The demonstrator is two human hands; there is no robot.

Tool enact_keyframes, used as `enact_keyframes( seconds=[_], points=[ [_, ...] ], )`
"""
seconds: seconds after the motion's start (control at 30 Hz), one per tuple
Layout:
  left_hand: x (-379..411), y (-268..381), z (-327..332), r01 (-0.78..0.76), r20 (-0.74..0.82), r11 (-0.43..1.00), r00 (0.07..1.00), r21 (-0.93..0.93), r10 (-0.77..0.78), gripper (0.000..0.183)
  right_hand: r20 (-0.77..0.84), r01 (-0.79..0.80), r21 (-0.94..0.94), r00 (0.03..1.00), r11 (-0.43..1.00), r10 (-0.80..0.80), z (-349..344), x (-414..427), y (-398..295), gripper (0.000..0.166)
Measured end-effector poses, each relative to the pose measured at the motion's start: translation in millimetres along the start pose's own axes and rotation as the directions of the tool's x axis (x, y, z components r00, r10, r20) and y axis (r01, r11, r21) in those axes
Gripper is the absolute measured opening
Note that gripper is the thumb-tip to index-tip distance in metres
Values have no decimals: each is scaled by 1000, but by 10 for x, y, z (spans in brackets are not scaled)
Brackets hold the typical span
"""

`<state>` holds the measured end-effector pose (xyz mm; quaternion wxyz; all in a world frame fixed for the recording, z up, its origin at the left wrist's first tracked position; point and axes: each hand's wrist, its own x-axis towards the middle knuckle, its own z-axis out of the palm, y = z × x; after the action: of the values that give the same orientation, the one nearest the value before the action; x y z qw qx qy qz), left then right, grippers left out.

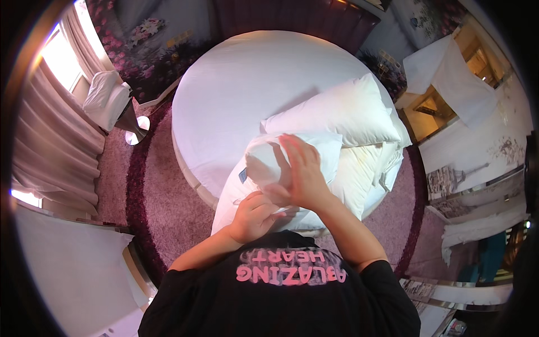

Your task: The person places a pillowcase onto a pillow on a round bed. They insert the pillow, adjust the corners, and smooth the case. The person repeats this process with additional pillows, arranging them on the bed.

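Close in front of me, a white pillow in a white pillowcase point(231, 212) lies at the near edge of a round bed point(227, 92). My left hand point(254, 215) is low on the white cloth near its open end, with bent fingers; whether it grips the cloth is unclear. My right hand point(305, 172) lies over the pillow's upper part, fingers extended and slightly blurred. A small blue tag point(243, 175) shows at the pillow's left side. Beyond my right hand, a plump white pillow point(337, 111) rests on another pillow point(358, 172) and folded white bedding point(393, 168).
A dark padded headboard point(294, 17) stands behind the bed. At left, a chair or stool point(130, 118) bears white bedding point(107, 99) beside long curtains point(54, 139). White cloth hangs at right point(450, 80). A white-covered surface point(76, 261) stands at lower left.
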<state>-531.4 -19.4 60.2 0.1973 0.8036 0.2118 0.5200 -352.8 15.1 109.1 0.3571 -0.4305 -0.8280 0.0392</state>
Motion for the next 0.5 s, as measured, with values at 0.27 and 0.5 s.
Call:
enact_keyframes(
  seconds=[0.27, 0.5],
  points=[
    [-433, -65, -720, 90, 146, 996, 985, 15, -92, 22, 161, -38, 28, 986, 999, 33, 576, 779, -471, 68],
    [-895, -261, -1495, 170, -161, 943, 979, 287, -127, 55, -95, -237, 694, 906, 680, 412, 873, 1151, -952, 34]
  ],
)
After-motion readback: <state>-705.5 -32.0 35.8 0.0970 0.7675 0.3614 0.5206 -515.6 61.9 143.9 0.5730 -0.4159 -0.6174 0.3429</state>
